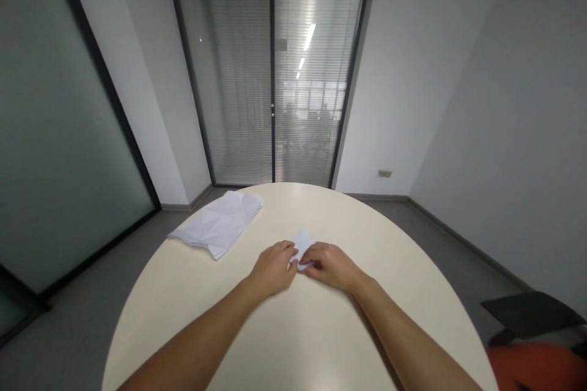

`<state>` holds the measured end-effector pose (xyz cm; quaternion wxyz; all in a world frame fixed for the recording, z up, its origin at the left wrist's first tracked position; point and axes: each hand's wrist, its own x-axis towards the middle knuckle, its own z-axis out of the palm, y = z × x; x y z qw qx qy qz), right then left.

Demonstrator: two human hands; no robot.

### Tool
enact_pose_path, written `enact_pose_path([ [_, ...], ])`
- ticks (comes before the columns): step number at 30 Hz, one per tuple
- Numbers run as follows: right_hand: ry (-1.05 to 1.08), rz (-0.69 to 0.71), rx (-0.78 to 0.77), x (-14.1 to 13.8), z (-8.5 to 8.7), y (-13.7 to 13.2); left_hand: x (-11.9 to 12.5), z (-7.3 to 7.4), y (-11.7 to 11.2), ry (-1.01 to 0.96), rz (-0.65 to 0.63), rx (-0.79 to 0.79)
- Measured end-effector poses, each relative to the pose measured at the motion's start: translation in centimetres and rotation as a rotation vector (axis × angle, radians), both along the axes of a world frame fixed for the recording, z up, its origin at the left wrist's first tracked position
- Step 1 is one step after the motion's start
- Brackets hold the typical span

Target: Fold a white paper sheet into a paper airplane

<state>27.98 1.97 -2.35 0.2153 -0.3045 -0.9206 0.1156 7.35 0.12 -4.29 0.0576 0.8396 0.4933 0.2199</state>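
Observation:
A small folded piece of white paper point(302, 243) lies on the round cream table point(376, 256), near its middle. My left hand point(274, 268) rests on the paper's left side with its fingers curled and pressed onto it. My right hand point(331, 264) meets it from the right, fingers closed on the paper's near edge. Most of the paper is hidden under the two hands; only its far corner shows.
A stack of white paper sheets point(219, 223) lies at the table's far left edge. A dark chair point(532, 313) with an orange seat stands at the lower right. Glass doors with blinds point(273, 82) are behind the table.

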Motion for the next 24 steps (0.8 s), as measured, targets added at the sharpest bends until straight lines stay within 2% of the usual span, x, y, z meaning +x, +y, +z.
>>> enact_pose_path([
  [7, -0.007, -0.002, -0.038, -0.3, 0.7, -0.6, -0.5, -0.3, 0.0, -0.005, -0.039, -0.013],
  [11, 0.005, -0.073, -0.071, -0.3, 0.6, -0.7, -0.5, -0.2, -0.2, 0.039, -0.088, -0.012],
  [19, 0.144, -0.239, -0.055, 0.2, -0.9, 0.3, 0.1, 0.9, -1.4, 0.061, -0.198, -0.013],
  [24, 0.013, -0.174, -0.032, 0.7, -2.1, 1.1, 0.1, 0.9, -1.4, 0.075, -0.235, -0.037],
])
